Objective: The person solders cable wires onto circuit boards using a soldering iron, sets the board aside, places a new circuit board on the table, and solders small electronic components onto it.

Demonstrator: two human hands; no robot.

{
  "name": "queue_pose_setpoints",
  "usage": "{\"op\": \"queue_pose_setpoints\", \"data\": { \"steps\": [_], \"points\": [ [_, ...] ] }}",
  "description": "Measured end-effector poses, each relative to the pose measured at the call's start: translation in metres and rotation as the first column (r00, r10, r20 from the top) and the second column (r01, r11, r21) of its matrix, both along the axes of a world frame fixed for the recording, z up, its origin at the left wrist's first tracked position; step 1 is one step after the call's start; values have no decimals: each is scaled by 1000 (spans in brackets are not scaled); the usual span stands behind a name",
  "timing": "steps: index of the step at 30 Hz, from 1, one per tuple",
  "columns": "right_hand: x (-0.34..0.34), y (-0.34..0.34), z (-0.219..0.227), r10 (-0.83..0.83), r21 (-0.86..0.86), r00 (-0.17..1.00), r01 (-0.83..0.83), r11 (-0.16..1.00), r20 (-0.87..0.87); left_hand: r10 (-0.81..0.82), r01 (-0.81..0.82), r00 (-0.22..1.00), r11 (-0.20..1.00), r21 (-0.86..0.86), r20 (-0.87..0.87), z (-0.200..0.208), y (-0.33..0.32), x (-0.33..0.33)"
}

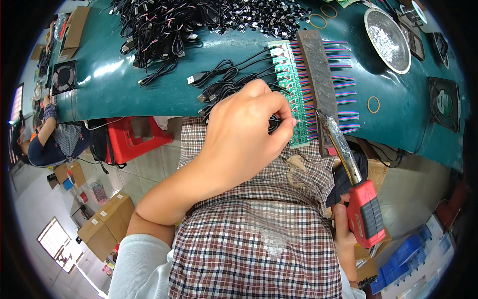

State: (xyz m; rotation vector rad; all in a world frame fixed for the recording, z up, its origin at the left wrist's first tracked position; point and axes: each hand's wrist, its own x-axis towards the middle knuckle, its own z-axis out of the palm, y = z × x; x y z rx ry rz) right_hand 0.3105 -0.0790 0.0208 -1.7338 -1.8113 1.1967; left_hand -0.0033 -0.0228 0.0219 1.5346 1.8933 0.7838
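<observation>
My left hand (246, 129) is closed in a pinch, thumb and forefinger at the left edge of a green circuit board strip (293, 105). Between its fingers shows part of a black cable (273, 123); the cable's tip is hidden. More black USB cables (219, 82) run from the board's upper part to the left of it. My right hand (344, 226) grips the red and black handle of a soldering gun (366, 212). Its metal barrel points up and left, its tip by a dark bar (318, 74) lying across multicoloured wires (343, 92) on the board's right side.
A heap of black cables (159, 25) and a pile of small black-and-silver connectors (264, 17) lie at the back. A metal bowl (369, 25) and a small fan (444, 103) stand right. Another fan (64, 77), a red stool (130, 144) and another person (62, 139) are left.
</observation>
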Motion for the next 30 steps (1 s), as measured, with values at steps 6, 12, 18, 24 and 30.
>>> {"op": "queue_pose_setpoints", "data": {
  "steps": [6, 12, 18, 24, 30],
  "points": [
    [-4, 7, -1, 95, 120, 995, -92, 989, -22, -49, 46, 994, 998, -34, -97, -5, 11, 0],
    [-12, 18, -3, 196, 178, 970, -170, 969, -141, -108, 102, 984, 993, -54, -141, -4, 18, -3],
    [-22, 25, -2, 188, 188, 966, -154, 970, -180, -189, 172, 953, 981, -94, -235, -1, 27, -6],
    [-19, 24, -2, 182, 130, 970, -163, 978, -158, -312, 274, 905, 947, -166, -289, 4, 40, -11],
    [-25, 28, -2, 198, 179, 969, -170, 969, -148, -374, 301, 884, 915, -270, -282, 7, 49, -11]
  ]
}}
